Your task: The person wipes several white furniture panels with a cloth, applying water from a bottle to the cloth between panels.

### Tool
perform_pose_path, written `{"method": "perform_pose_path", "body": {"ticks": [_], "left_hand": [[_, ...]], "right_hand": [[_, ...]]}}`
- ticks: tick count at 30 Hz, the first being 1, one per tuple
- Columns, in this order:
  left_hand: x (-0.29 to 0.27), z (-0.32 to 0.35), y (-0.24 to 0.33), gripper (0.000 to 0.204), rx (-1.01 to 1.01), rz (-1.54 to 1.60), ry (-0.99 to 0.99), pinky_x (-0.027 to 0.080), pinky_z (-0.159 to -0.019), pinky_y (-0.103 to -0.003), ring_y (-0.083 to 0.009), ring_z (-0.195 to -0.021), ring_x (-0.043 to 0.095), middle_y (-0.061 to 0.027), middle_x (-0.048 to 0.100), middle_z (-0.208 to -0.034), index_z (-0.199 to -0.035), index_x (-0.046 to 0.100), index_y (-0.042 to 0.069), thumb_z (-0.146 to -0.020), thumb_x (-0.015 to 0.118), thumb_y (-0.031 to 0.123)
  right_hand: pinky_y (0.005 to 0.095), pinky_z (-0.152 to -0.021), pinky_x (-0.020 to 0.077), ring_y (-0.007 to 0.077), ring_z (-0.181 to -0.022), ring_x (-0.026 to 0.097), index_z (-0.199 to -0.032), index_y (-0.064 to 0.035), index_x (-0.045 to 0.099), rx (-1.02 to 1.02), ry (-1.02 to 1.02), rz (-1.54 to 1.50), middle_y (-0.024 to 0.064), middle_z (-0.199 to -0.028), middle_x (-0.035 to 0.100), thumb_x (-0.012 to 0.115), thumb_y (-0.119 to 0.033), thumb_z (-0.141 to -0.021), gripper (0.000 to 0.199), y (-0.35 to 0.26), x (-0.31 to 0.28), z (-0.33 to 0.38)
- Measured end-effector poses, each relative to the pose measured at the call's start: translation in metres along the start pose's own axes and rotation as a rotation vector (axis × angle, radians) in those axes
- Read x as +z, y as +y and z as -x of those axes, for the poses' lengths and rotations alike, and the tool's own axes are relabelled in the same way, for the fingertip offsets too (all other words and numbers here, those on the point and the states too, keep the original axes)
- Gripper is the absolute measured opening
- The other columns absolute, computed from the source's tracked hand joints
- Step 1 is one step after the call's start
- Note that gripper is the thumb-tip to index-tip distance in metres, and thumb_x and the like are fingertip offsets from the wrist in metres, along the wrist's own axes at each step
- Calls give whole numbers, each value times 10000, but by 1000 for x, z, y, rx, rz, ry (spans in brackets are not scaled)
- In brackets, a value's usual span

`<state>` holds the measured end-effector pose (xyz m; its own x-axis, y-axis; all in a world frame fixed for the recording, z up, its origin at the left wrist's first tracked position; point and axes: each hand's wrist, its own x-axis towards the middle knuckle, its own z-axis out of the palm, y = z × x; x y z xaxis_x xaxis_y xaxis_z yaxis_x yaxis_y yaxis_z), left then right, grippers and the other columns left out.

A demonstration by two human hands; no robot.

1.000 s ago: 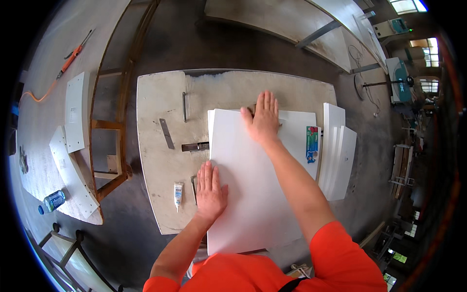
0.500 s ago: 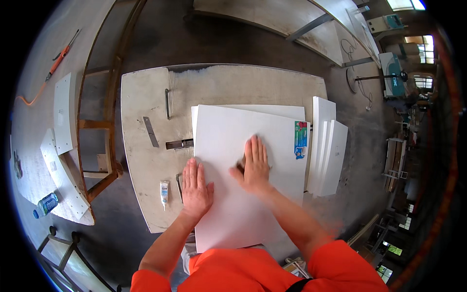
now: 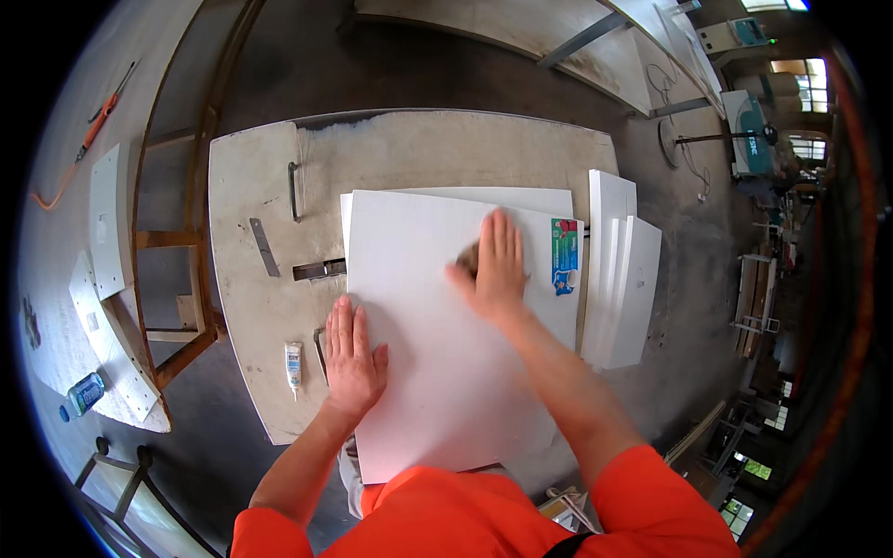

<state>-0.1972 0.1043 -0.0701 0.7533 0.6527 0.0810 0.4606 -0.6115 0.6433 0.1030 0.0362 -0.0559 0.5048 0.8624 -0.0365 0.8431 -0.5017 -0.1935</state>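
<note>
A large white panel (image 3: 446, 372) lies before me, its near edge against my orange shirt. It rests askew over another white panel (image 3: 549, 200). My left hand (image 3: 355, 365) lies flat on its left edge with the fingers stretched out. On the panel's upper right part, my right hand (image 3: 498, 265) presses down a small brown pad (image 3: 471, 259), which shows between thumb and fingers; most of it is hidden, and its exact kind is unclear. Right of this hand, a colourful sticker (image 3: 565, 256) is on the panel.
The worktable (image 3: 251, 344) holds a white tube (image 3: 293, 367), a metal blade (image 3: 264, 247) and a bar handle (image 3: 294, 192). More white panels (image 3: 633, 288) stack at its right. On a left-hand table lie an orange corded tool (image 3: 98, 126) and a bottle (image 3: 84, 395).
My right hand has slid with the brown pad farther up the panel. My left hand stays on the left edge. The whole view has shifted slightly.
</note>
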Motion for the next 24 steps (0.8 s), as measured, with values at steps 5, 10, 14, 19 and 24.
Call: {"method": "perform_pose_path", "body": {"ticks": [5,10,14,19,24], "left_hand": [[-5,2,-2,758,-1,-22,-16,247,-1219,-598,-504,-1500,282,-317,263,-1629,-1543,306,-54,-897,649,146],[-11,1,-5,749,0,-50,-26,247,-1218,-596,-508,-1497,285,-331,268,-1621,-1542,301,-71,-909,634,148],[2,-4,8,727,54,-36,-6,243,-1218,-597,-510,-1494,289,-338,275,-1615,-1535,308,-87,-921,616,152],[-13,-2,11,640,41,-175,4,241,-1220,-598,-506,-1494,291,-324,311,-1603,-1477,402,-88,-927,612,162],[24,-57,101,487,331,-11,0,333,-1191,-564,-479,-1419,423,-257,491,-1508,-1342,591,-21,-898,689,151]], "right_hand": [[529,-1278,70,427,-1569,128,-1572,127,203,14,20,-22,298,-1667,189,553,-663,-937,1071,-1,2,19],[560,-1270,50,456,-1566,114,-1574,127,196,-130,-33,-82,296,-1668,190,581,-706,-898,1140,-6,6,87],[532,-1278,53,423,-1573,116,-1577,120,200,182,67,-11,277,-1678,176,517,-712,-926,1103,39,-14,-46],[535,-1274,50,416,-1578,102,-1590,91,198,52,-40,-134,272,-1685,155,438,-713,-970,1043,-19,2,94],[541,-1270,69,405,-1571,157,-1604,13,248,68,170,-463,265,-1677,194,518,-519,-1017,837,9,-31,107]]}}
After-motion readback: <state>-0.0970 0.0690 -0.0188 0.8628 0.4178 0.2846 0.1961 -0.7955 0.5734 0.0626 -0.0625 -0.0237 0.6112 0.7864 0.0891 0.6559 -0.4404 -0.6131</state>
